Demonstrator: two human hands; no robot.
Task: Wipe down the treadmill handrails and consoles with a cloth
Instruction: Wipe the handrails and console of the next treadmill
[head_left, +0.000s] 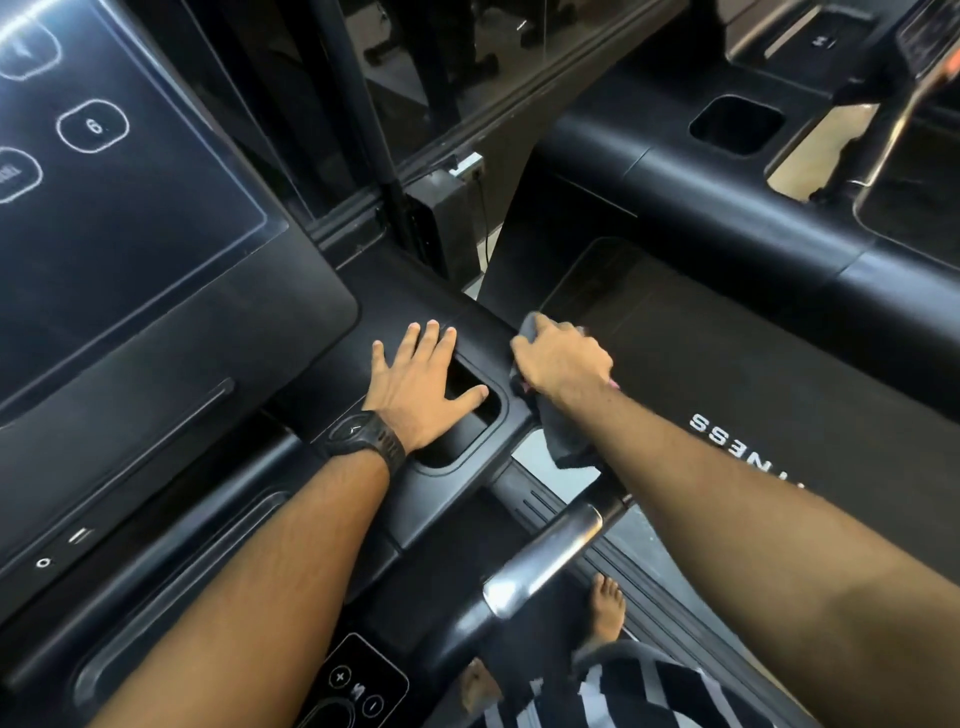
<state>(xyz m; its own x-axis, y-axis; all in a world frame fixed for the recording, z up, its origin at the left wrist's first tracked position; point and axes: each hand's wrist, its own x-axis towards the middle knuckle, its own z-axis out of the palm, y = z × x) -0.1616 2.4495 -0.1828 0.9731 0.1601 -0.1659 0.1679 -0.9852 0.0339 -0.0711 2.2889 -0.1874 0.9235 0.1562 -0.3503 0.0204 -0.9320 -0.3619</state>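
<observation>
Far left, the console screen (130, 208) shows a ringed "6". The left hand (421, 387) lies flat on the console, fingers spread wide, beside the cup recess (462, 441). The right hand (563, 364) grips a dark cloth (569, 441) against the console's right edge. Further right, the neighbouring belt (701, 338) reads "NESS", upside down.

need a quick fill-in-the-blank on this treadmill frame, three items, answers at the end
1. The right hand grips a dark grey ___ at the right edge of the console.
2. The left hand, fingers spread, rests over the cup-holder recess and wears a black ___ at the wrist.
3. One outlined button on the touchscreen shows the digit ___.
Missing words: cloth; watch; 6.
</observation>
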